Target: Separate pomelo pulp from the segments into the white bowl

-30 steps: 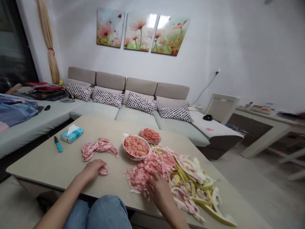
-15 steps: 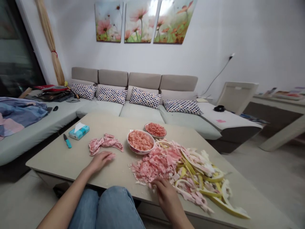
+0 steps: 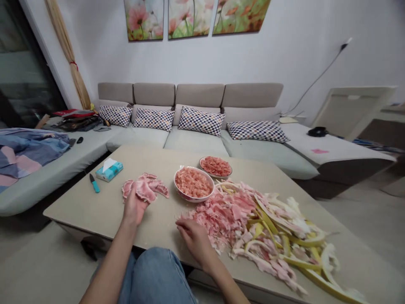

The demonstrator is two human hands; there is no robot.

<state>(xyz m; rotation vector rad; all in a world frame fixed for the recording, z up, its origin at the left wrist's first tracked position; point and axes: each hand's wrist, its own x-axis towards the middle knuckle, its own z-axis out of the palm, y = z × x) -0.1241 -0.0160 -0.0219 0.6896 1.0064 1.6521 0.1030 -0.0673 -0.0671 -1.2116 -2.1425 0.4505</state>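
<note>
- Left hand (image 3: 134, 209): raised, fingers curled, grasping pale pink fleshy segments (image 3: 147, 188) on the beige surface (image 3: 80, 209).
- Right hand (image 3: 196, 240): released, loosely curved, just beside a heap of shredded pink-and-yellow pomelo rind (image 3: 243, 228).
- Round white bowl of chopped pink pulp (image 3: 193, 197): between both hands, further forward, touching the heap's far edge.

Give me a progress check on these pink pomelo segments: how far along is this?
Looks done: pink pulp fills a round white ceramic bowl and a shallow round dish, beside a large heap of yellow rind and pink membrane. In hand: the left hand is on a small cluster of pink pomelo segments. Left: apparently just that cluster. The right hand rests at the heap's edge.
</note>
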